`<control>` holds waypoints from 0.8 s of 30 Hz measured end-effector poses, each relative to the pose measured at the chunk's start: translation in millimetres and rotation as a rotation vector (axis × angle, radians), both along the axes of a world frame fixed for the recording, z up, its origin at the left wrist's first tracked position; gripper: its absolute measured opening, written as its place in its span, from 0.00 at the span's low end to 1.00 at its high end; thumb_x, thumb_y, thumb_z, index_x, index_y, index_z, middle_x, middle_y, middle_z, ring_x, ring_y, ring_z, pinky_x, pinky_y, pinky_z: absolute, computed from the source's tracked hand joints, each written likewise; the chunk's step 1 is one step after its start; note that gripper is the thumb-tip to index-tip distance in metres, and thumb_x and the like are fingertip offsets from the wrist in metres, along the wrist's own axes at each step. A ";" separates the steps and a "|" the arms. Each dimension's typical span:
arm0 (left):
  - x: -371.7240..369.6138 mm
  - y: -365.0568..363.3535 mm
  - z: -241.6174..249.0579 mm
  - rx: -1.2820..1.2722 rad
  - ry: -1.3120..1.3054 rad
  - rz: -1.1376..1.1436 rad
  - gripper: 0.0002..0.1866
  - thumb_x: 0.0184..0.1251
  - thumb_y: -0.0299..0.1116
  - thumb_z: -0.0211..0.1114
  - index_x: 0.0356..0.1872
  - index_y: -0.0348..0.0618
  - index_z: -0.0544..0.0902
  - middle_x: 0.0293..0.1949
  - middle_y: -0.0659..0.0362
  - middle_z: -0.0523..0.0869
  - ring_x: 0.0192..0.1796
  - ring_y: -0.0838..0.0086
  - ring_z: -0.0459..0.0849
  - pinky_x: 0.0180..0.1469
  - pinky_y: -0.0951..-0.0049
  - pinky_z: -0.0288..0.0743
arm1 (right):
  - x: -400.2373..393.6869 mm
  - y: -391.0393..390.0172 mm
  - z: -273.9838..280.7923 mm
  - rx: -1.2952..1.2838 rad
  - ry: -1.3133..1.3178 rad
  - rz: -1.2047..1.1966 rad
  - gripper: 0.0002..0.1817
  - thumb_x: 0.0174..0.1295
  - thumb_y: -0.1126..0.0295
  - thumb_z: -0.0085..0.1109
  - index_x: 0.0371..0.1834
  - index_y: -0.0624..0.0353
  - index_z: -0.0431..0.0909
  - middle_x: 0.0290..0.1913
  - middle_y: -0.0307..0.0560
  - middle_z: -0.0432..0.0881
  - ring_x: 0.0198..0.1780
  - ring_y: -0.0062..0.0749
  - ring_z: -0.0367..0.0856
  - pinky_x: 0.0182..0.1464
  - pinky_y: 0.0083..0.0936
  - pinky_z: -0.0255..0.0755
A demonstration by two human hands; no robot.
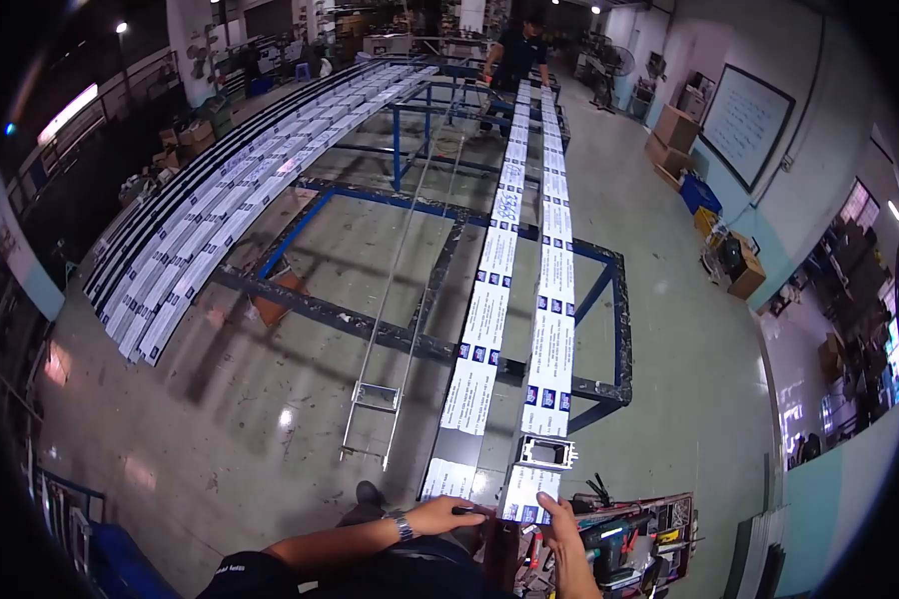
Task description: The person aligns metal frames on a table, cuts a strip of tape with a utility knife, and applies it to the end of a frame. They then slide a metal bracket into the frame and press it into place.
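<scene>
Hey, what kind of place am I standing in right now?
Probably a metalworking or fabrication workshop: long wrapped strips lie across a blue metal frame, and a tray of tools sits close by your hands.

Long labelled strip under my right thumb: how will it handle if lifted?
The strip is probably stiff: it spans gaps in the frame without obvious sag. Its length likely makes it unwieldy; the smooth wrap may slip.
</scene>
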State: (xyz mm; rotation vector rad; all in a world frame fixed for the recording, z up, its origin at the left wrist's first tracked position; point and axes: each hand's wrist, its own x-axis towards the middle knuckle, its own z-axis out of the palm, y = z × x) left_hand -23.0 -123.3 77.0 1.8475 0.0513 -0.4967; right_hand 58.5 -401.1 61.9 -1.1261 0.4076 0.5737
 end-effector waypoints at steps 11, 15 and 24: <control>21.1 3.9 44.8 -0.480 0.371 0.089 0.25 0.66 0.55 0.70 0.48 0.42 0.84 0.29 0.67 0.80 0.25 0.85 0.72 0.24 0.81 0.60 | -17.3 65.6 107.6 -0.110 -0.088 0.053 0.28 0.60 0.72 0.67 0.62 0.74 0.72 0.53 0.55 0.83 0.52 0.44 0.84 0.57 0.41 0.78; -1.1 66.2 79.4 -0.606 0.232 0.090 0.24 0.69 0.54 0.68 0.50 0.41 0.85 0.32 0.68 0.81 0.28 0.86 0.73 0.25 0.81 0.64 | -35.7 129.1 134.5 -0.089 -0.210 0.068 0.27 0.60 0.72 0.67 0.60 0.75 0.73 0.52 0.56 0.84 0.51 0.42 0.85 0.57 0.40 0.78; -68.2 281.4 113.7 -0.488 0.018 0.300 0.24 0.69 0.55 0.66 0.45 0.40 0.86 0.28 0.69 0.78 0.26 0.86 0.72 0.25 0.81 0.67 | -85.5 355.7 165.8 -0.106 -0.296 0.199 0.27 0.61 0.66 0.70 0.56 0.76 0.73 0.46 0.55 0.84 0.45 0.37 0.86 0.48 0.36 0.83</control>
